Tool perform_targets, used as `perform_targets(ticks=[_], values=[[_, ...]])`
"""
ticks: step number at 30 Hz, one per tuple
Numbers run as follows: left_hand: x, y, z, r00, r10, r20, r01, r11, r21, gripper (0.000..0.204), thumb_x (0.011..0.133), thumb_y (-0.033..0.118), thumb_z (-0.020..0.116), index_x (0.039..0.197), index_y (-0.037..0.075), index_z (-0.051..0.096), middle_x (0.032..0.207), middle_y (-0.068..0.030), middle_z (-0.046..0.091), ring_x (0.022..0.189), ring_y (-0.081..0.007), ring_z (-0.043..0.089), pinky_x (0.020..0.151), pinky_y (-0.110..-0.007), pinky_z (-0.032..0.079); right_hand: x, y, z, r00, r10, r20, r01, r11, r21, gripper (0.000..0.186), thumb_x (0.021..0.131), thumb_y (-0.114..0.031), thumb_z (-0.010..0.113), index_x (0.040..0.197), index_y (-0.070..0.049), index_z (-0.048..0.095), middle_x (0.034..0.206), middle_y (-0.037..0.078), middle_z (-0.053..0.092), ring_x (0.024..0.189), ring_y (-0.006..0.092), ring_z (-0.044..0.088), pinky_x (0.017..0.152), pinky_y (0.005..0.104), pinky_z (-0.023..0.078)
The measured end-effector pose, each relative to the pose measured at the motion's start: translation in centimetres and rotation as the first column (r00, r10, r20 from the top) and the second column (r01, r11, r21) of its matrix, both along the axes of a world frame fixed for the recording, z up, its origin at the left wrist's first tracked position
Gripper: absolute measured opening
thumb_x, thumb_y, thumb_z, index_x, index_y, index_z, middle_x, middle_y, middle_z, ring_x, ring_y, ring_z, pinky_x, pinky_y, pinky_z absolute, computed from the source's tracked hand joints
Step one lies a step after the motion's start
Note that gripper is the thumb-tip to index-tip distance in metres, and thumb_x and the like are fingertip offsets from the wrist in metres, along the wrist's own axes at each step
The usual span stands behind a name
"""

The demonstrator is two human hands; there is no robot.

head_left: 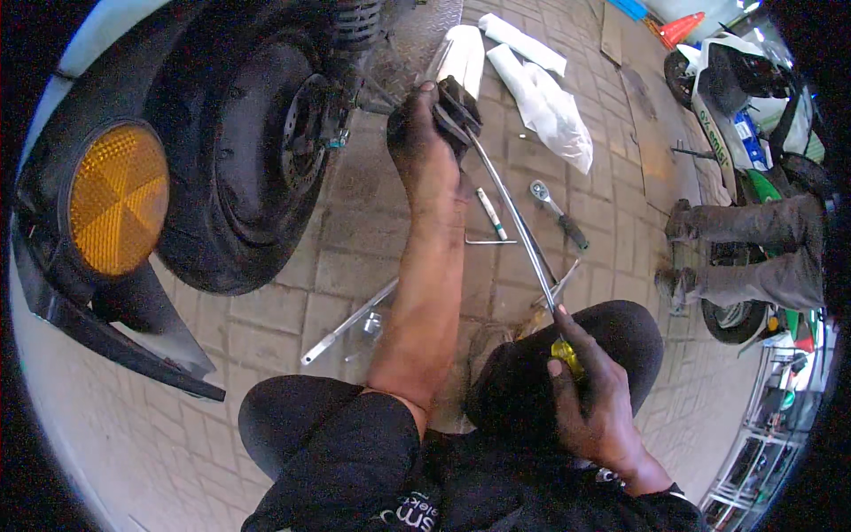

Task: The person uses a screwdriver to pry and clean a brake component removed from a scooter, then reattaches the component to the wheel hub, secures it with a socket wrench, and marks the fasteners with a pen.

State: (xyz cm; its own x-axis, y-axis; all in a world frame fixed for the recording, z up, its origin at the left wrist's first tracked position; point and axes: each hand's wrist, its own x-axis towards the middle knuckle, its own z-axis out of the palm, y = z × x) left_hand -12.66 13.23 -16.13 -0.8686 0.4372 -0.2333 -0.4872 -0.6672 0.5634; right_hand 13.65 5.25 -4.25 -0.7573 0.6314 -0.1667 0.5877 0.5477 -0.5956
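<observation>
My left hand [421, 142] grips a dark metal part [461, 113] at the upper middle, beside a vehicle's black wheel [235, 151] with a brake disc [301, 129]. In my right hand [594, 399], at the lower right, is a long screwdriver [518, 218] with a yellow handle, its tip at the dark part. On the paving below lie a ratchet [557, 213], a white pen-like stick [490, 213], a thin hex key [487, 242] and a long metal tool [350, 324].
White plastic wrappings [541, 106] lie at the top middle. Another person's legs [745, 217] are at the right, beside a parked two-wheeler [727, 97]. An orange cone [678, 28] is at the back, and a metal rack [753, 443] at the lower right. A fender with an amber reflector [118, 199] fills the left.
</observation>
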Motion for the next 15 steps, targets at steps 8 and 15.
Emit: perform_targets(ticks=[8,15], values=[[-0.2,0.3,-1.7,0.996,-0.087,-0.021,0.089,0.986,0.14,0.019,0.089,0.024,0.061,0.092,0.005,0.062,0.082,-0.0035,0.061,0.069,-0.0143,0.06,0.06,-0.028,0.049,-0.1,0.0,0.1,0.998,-0.065,0.022,0.067,0.992,-0.109,0.048,0.088,-0.002,0.057,0.135,0.001,0.047,0.121,0.024,0.06,0.111,0.0373,0.06,0.095,0.0379,0.046],[-0.2,-1.1,-1.5,0.992,-0.052,-0.113,0.066,0.99,0.126,0.02,0.086,0.023,0.063,0.091,0.004,0.061,0.082,-0.0042,0.062,0.069,-0.0156,0.061,0.061,-0.029,0.05,-0.2,0.8,0.7,0.998,0.025,0.058,-0.022,0.998,-0.059,0.05,0.088,-0.003,0.056,0.137,0.001,0.045,0.116,0.026,0.061,0.108,0.0388,0.061,0.092,0.039,0.047]])
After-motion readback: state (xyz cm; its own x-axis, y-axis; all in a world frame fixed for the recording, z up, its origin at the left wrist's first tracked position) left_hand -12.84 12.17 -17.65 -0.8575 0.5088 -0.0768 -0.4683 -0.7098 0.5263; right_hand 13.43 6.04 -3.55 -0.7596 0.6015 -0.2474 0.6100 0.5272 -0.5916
